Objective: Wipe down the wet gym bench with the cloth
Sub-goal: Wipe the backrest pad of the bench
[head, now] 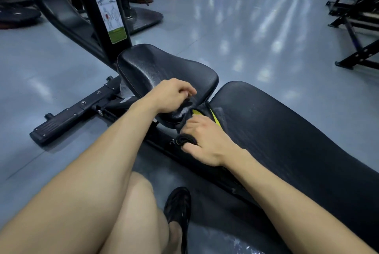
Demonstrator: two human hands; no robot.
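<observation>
— What is gripped, and where?
— A dark cloth (187, 119) with yellow trim is pinched by the left hand (171, 96) and clutched by the right hand (207, 141), at the gap between seat pad (162, 67) and back pad (287, 130).
— How many pads are counted on the surface?
— Two; one cloth, two hands.

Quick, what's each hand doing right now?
Left hand: fingers curled, pinching the dark cloth on the seat pad.
Right hand: gripping the same cloth's bunched end below the pad.
</observation>
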